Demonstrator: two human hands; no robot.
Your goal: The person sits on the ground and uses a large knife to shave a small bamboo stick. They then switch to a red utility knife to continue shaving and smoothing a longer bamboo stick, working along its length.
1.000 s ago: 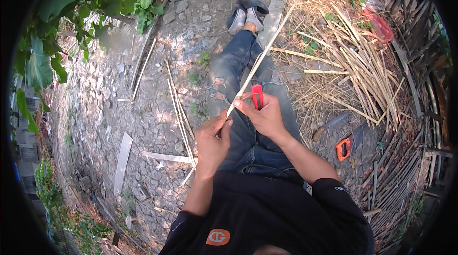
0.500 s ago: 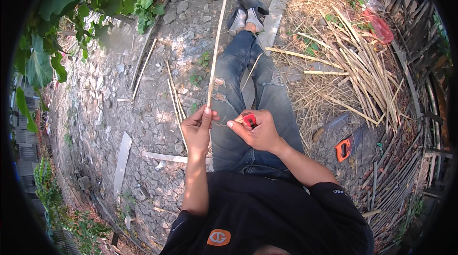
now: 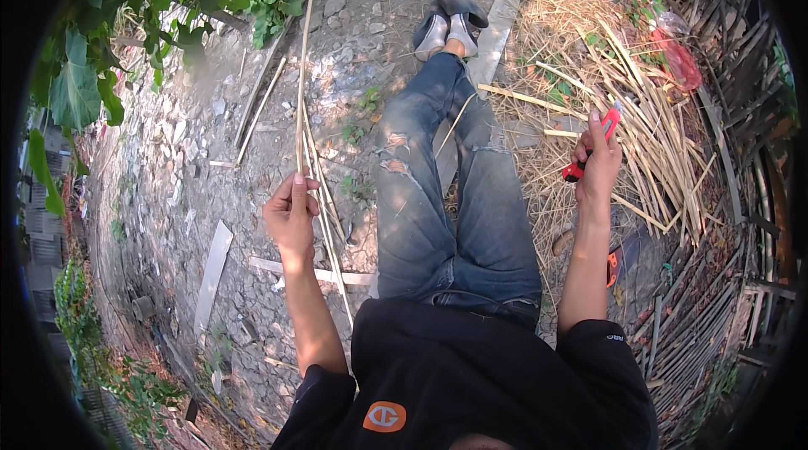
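My left hand (image 3: 292, 207) pinches the lower end of a long thin bamboo strip (image 3: 305, 54), its thumb laid along the strip. From there the strip runs up past the top of the view. A red and black utility knife (image 3: 612, 123) is gripped in my right hand (image 3: 599, 162), over the edge of a pile of split bamboo strips (image 3: 665, 138). The knife's tip points up and away from me. Beside my left hand, other thin strips (image 3: 330, 239) lie on the ground.
My legs in torn jeans (image 3: 421, 189) stretch out in the middle. An orange-handled saw (image 3: 612, 271) lies partly hidden by my right forearm. Flat boards (image 3: 214, 275) rest on the cracked ground. Leafy branches (image 3: 109, 46) hang at upper left; a stick fence (image 3: 749, 155) stands at right.
My hands have moved apart. The left has gone left with the strip; the right has swung outward and forward over the pile, carrying the knife.
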